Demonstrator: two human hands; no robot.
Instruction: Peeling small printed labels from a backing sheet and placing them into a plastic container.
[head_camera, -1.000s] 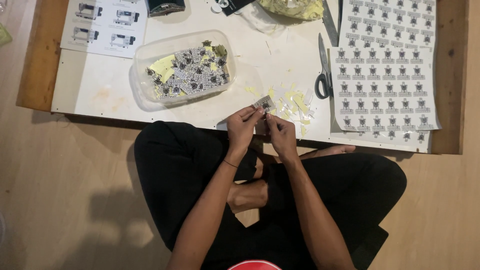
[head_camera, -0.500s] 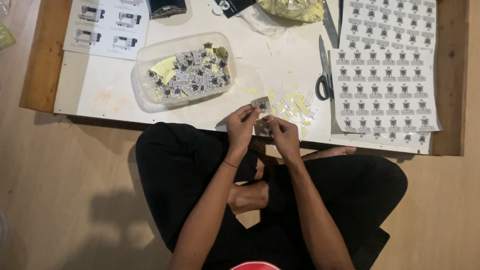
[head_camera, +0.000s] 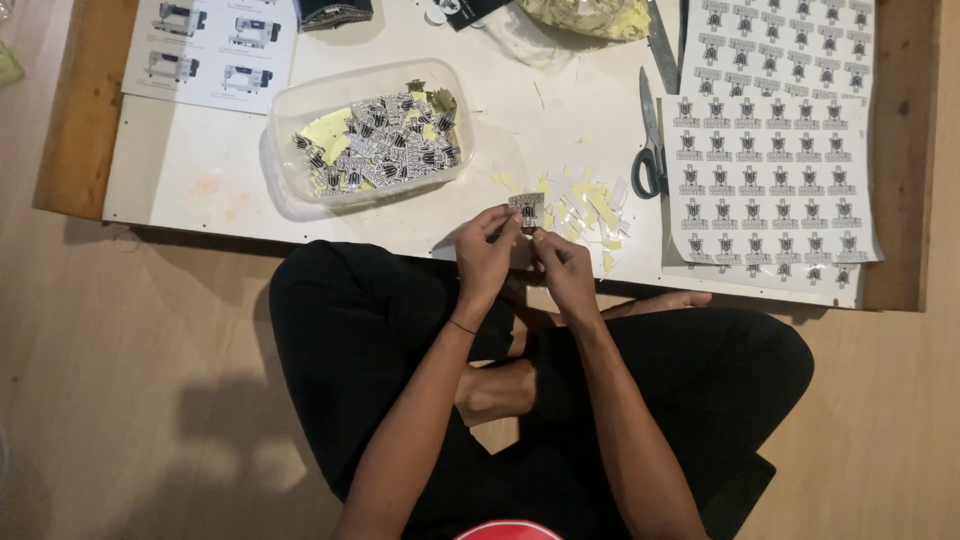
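Head view: left hand (head_camera: 487, 252) and right hand (head_camera: 562, 268) both pinch one small sticker (head_camera: 526, 210) in their fingers over the worktop (head_camera: 500, 110) edge, unchanged from earlier frames; peeling appears ongoing.

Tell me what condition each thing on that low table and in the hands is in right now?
Small sticker: pinched between both hands.
Left hand: closed on the sticker.
Right hand: fingertips on the sticker's lower edge.
Clear tub: lidless, partly filled with cut stickers.
Scissors: lying flat, blades shut.
Sticker sheet: flat, uncut.
Yellow scraps: scattered loose.
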